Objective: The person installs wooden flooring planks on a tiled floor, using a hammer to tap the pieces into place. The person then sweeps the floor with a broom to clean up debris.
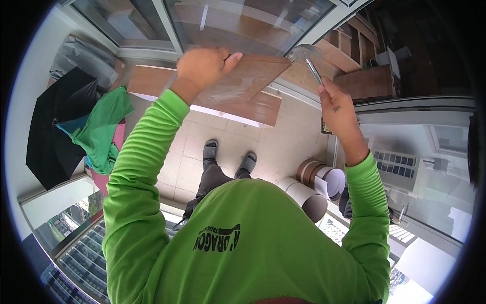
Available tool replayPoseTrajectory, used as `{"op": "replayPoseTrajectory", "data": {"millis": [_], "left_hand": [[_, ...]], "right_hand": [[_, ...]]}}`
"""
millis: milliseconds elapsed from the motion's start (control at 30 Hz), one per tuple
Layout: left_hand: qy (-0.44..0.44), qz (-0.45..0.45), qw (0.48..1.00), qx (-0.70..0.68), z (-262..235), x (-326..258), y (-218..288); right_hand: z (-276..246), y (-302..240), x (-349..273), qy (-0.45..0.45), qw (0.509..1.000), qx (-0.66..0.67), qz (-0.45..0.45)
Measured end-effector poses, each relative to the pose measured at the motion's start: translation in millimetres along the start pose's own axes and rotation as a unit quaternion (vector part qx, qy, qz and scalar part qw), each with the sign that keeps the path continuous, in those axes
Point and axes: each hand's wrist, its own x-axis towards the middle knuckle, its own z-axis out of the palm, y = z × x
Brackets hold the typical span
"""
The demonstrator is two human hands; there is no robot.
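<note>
My left hand (202,68) is closed on the upper edge of a brown wooden board (243,81), which stands tilted in front of me. Scuffs and pale smears mark the face of this board. In my right hand (335,104) is a hammer (313,70), gripped by its metal shaft. The hammer's head is blurred and lies close to the board's right corner; whether it touches cannot be told. Below the held board, another brown board (268,108) with a white edge lies low by the floor.
A glass sliding door (243,30) with a pale frame stands ahead. A black umbrella (58,126), a green cloth (104,129) and grey sheeting (86,61) are at the left. Rolled sheets (306,197) lie right of my feet on the tiled floor (202,131). Wooden pieces (362,83) sit beyond the doorway.
</note>
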Motion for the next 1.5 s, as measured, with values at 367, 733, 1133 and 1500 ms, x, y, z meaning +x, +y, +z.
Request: {"op": "replayPoseTrajectory", "data": {"millis": [367,733,1133,1500], "left_hand": [[-0.005,-0.011,1.0,-0.022,2,1,-1],[0.081,0.071,0.971,-0.213,-14,-23,-56],[0.132,-0.125,0.796,-0.578,43,-45,-65],[0.175,-0.157,0.756,-0.611,52,-44,-64]], "right_hand": [[11,-8,2,-0.024,0.999,0.013,-0.045],[14,-8,7,-0.038,0.999,0.01,-0.032],[18,-9,5,-0.019,0.999,-0.002,-0.029],[12,-35,19,-0.055,0.998,0.029,-0.017]]}}
